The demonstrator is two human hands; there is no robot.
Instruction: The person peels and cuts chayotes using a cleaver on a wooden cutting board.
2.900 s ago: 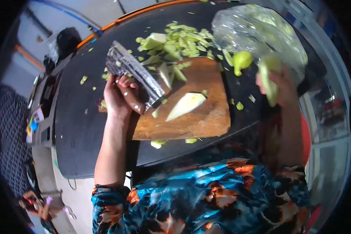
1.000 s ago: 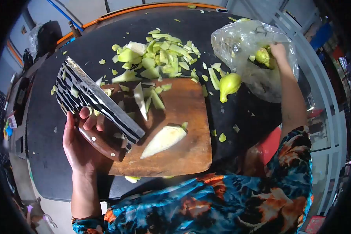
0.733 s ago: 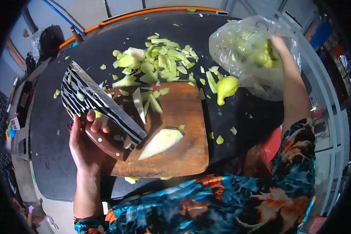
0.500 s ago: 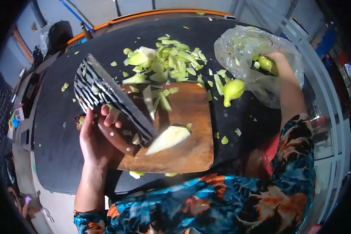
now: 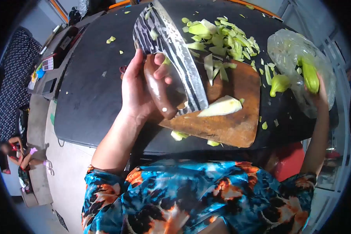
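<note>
My left hand (image 5: 142, 87) is closed around the brown handle of a wide striped knife (image 5: 175, 50), whose blade is raised over the left side of the wooden cutting board (image 5: 238, 126). A peeled pale piece (image 5: 222, 107) lies on the board, with thin green slices near its back edge. At the right my right hand (image 5: 319, 91) grips a long green vegetable (image 5: 310, 75) at the mouth of the clear plastic bag (image 5: 282, 43). Beside the bag lies a yellow-green vegetable (image 5: 280, 84). Cut green pieces (image 5: 234, 39) are heaped behind the board.
The black table (image 5: 93, 85) has small scraps scattered on it. A red object (image 5: 288, 162) is below its right edge. Another person (image 5: 21, 154) is far off at the lower left. A side surface with small items (image 5: 48, 64) stands at the left.
My right hand has come out toward the bag's mouth with the green vegetable in it. The view has turned, so the table and board appear further right. The knife remains in my left hand.
</note>
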